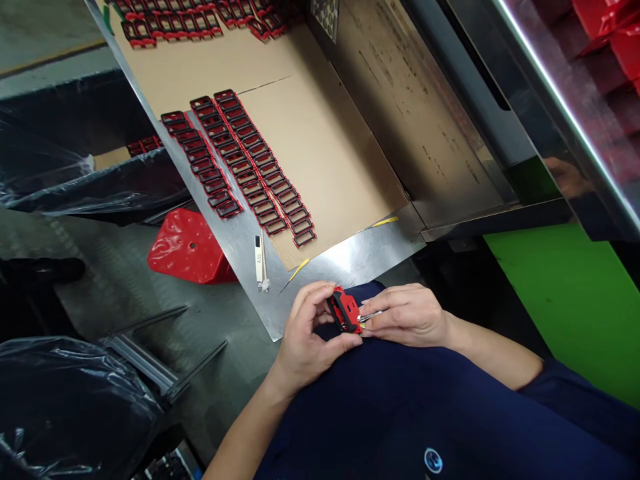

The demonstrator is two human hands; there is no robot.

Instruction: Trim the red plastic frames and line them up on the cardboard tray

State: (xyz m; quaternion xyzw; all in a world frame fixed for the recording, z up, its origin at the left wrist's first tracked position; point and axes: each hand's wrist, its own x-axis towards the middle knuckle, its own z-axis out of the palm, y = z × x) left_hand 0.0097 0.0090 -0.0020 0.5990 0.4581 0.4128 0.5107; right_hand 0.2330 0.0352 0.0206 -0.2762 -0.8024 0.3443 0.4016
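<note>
Near my lap, my left hand [309, 337] grips a red and black plastic part [347, 309] between thumb and fingers. My right hand [407, 316] is closed on a thin metal tool [371, 316], its tip at the right side of the part. Beyond, rows of similar red and black frames [260, 160] lie on cardboard [325, 147] over the metal table. A white-handled cutter marked A55 [259, 260] rests near the table's left edge, beside a thin stick with a white tip.
More frames [173, 23] lie at the table's far end. A red stool [187, 247] stands left of the metal table [350, 260]. Plastic-lined bins [65, 413] are at the left. A machine with a green panel [565, 300] borders the right side. Yellow strips [301, 265] lie by the cardboard.
</note>
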